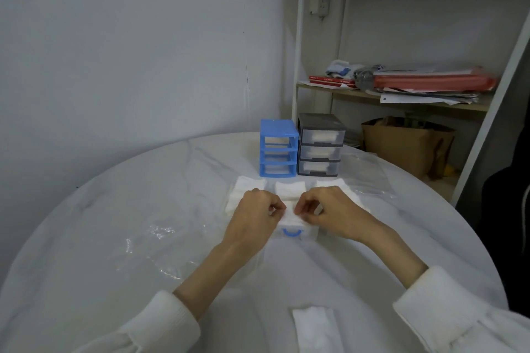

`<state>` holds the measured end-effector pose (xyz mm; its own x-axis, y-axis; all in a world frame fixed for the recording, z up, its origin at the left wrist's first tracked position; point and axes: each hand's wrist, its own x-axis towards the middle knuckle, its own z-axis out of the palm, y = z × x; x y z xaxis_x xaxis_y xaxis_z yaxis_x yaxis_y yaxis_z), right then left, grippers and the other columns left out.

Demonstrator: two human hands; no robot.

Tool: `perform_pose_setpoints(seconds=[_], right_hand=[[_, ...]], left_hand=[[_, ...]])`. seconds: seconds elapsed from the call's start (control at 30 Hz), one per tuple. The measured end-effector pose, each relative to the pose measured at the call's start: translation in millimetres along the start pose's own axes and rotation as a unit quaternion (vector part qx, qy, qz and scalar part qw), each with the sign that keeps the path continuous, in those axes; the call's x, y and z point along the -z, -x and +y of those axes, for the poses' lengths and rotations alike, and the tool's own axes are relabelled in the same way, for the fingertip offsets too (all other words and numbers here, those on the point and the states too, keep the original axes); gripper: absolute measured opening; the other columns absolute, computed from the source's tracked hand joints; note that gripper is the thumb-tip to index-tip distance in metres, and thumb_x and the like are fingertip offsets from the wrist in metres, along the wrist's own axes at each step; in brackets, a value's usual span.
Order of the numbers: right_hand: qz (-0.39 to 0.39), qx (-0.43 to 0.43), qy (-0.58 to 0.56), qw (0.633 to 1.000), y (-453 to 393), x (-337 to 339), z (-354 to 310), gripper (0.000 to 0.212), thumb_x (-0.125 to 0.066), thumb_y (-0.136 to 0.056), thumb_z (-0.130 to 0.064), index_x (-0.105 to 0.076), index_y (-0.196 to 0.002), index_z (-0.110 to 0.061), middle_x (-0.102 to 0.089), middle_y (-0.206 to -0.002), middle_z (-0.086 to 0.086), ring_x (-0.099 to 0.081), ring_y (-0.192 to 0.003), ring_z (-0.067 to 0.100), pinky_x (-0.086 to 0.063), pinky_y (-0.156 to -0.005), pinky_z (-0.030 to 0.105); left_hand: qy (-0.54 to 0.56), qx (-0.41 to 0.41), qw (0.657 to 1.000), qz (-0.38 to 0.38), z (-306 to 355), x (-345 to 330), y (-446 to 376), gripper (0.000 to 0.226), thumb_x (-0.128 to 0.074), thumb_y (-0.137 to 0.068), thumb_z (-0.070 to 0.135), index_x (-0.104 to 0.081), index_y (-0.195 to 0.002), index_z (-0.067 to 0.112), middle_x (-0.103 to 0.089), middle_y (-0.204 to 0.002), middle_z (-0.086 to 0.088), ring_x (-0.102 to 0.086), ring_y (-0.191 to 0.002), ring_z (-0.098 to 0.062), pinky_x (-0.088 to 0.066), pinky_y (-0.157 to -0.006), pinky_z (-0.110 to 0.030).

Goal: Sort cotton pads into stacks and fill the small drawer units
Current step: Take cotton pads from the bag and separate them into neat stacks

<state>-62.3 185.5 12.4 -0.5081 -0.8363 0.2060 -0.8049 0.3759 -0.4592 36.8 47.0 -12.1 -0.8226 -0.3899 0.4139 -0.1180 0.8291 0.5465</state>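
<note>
A clear small drawer with a blue handle sits on the white round table in front of me, with white cotton pads in it. My left hand and my right hand pinch the pads over the drawer from either side. Behind my hands lie stacks of cotton pads. Further back stand the blue drawer unit, its slots without drawers, and the grey drawer unit, whose three drawers hold pads. One more stack of pads lies near the table's front edge.
Crumpled clear plastic bags lie on the table at the left and at the right. A shelf with papers and red folders stands at the back right, with a brown paper bag under it.
</note>
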Motion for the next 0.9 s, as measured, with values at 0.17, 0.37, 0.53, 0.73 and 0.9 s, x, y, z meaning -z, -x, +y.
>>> perform_pose_setpoints(seconds=[0.17, 0.37, 0.53, 0.73, 0.9], right_hand=[[0.042, 0.016, 0.006, 0.999, 6.9, 5.8, -4.2, 0.019, -0.059, -0.087, -0.007, -0.068, -0.096, -0.021, -0.062, -0.097, -0.006, -0.055, -0.085, 0.001, -0.043, -0.071, 0.010], [-0.008, 0.060, -0.054, 0.997, 31.3, 13.2, -21.7, 0.014, -0.060, -0.086, -0.011, -0.069, -0.090, -0.021, -0.066, -0.082, -0.011, -0.058, -0.074, -0.001, -0.045, -0.068, 0.011], [-0.233, 0.042, -0.058, 0.970, 57.9, 11.6, -35.1, 0.011, -0.072, -0.081, -0.030, -0.069, -0.090, -0.024, -0.066, -0.080, -0.009, -0.057, -0.072, -0.002, -0.049, -0.073, 0.019], [-0.278, 0.037, -0.027, 0.959, 74.5, 3.0, -43.7, 0.025, -0.079, -0.072, -0.029, -0.067, -0.092, -0.019, -0.062, -0.079, -0.010, -0.055, -0.069, 0.001, -0.047, -0.070, 0.017], [-0.273, 0.040, -0.022, 0.961, 77.3, 3.0, -40.9, 0.015, -0.075, -0.078, -0.027, -0.060, -0.075, -0.025, -0.060, -0.075, -0.009, -0.051, -0.065, 0.001, -0.042, -0.065, 0.014]], left_hand=[[-0.013, -0.022, 1.000, 0.006, 5.9, 13.0, 0.2, 0.020, -0.058, -0.092, 0.018, -0.072, -0.105, 0.015, -0.068, -0.102, -0.004, -0.058, -0.089, -0.014, -0.045, -0.082, -0.023], [0.007, -0.055, 0.998, 0.007, 16.6, 23.3, 11.2, 0.021, -0.054, -0.092, 0.008, -0.072, -0.102, 0.012, -0.070, -0.101, -0.002, -0.058, -0.083, -0.010, -0.045, -0.081, -0.019], [0.021, -0.050, 0.998, 0.004, 12.4, 31.7, 20.0, 0.020, -0.054, -0.091, 0.006, -0.073, -0.097, 0.011, -0.071, -0.097, -0.001, -0.062, -0.088, -0.013, -0.046, -0.084, -0.023], [0.037, -0.034, 0.999, -0.017, 6.4, 29.1, 29.2, 0.021, -0.051, -0.094, 0.007, -0.070, -0.103, 0.009, -0.068, -0.105, 0.000, -0.056, -0.092, -0.009, -0.035, -0.074, 0.002], [0.023, -0.019, 0.999, -0.044, 4.4, 17.5, 28.1, 0.024, -0.062, -0.090, 0.020, -0.065, -0.112, 0.010, -0.065, -0.112, -0.002, -0.056, -0.100, -0.009, -0.036, -0.078, -0.005]])
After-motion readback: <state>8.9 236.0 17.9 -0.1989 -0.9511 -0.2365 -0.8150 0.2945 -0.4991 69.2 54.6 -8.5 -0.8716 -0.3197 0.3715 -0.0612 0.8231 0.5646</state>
